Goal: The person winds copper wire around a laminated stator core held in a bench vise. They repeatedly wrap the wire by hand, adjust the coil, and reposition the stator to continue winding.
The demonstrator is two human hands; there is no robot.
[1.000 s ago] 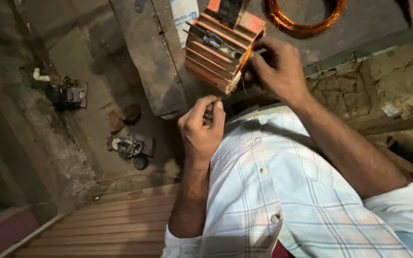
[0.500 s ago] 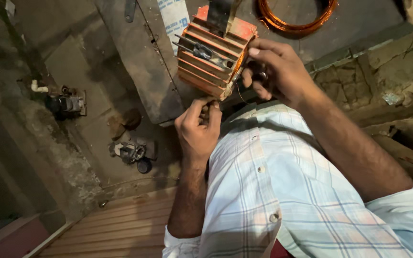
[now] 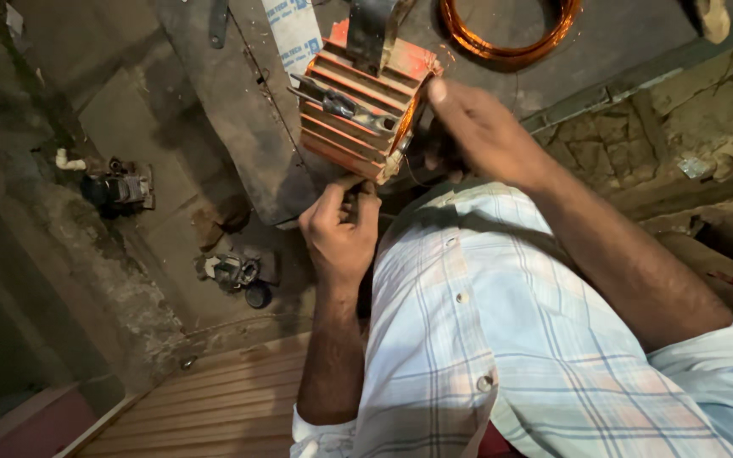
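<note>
A: What is the left hand (image 3: pixel 341 227) doing?

B: Its fingers are curled in tight, with the tips pinched together right under the orange ridged block with stepped sides (image 3: pixel 365 108). They touch its bottom edge. I cannot tell if something thin is pinched between them.

A: And the right hand (image 3: pixel 472 127)?

B: It is up against the right side of the orange block. The thumb sticks up by the top corner and the fingers bend behind the block. It looks like it is gripping that side, but the fingers are in shadow, so I cannot tell for sure.

A: Where is the block?

B: It sits at the near edge of the dark grey workbench (image 3: pixel 239 110), just in front of the person's checked white shirt (image 3: pixel 502 339). It is tilted. A grey metal bracket (image 3: pixel 372 30) stands on top of it, and a small silver metal tool (image 3: pixel 341 103) lies across its ridges.

A: What else is on the bench?

B: A round coil of shiny copper wire (image 3: pixel 511 38) lies near the far edge, behind the right hand. A white paper strip (image 3: pixel 293 30) lies left of the block.

A: And lower down?

B: On the dirty floor to the left are two small dark machine parts (image 3: pixel 120 188) (image 3: pixel 235 271), well apart from the hands. A wooden ribbed board (image 3: pixel 214 407) lies near the bottom.
</note>
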